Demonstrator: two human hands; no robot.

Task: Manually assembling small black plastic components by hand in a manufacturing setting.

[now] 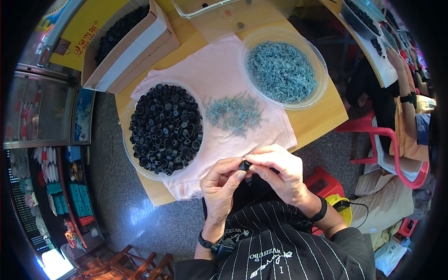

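Speckled grey floor (121, 186) surrounds a wooden tabletop (324, 119) partly spread with a pale pink cloth (217, 60). Close to the left edge stands a clear tub (134, 161) of black caps (165, 126); toward the right edge, a second clear tub (280, 34) carries blue-grey screws (282, 70). Between them, a loose pile of screws (235, 113) lies on the cloth. An open carton (135, 51) sits by the far left corner.

At about the near edge, a small black part (245, 165) is held up between both hands. Left hand (217, 186) is closed to a fingertip pinch on it; right hand (282, 172) pinches it from the other side. Whether anything sits inside the part, I cannot tell.

For good handling, one pinch should stay firm as the anchor while the opposite fingertips make the fine movements, pressing squarely so the part doesn't twist. Fingertips are best kept clear of any opening. Working slightly farther in, over the cloth, would catch a slipped piece.
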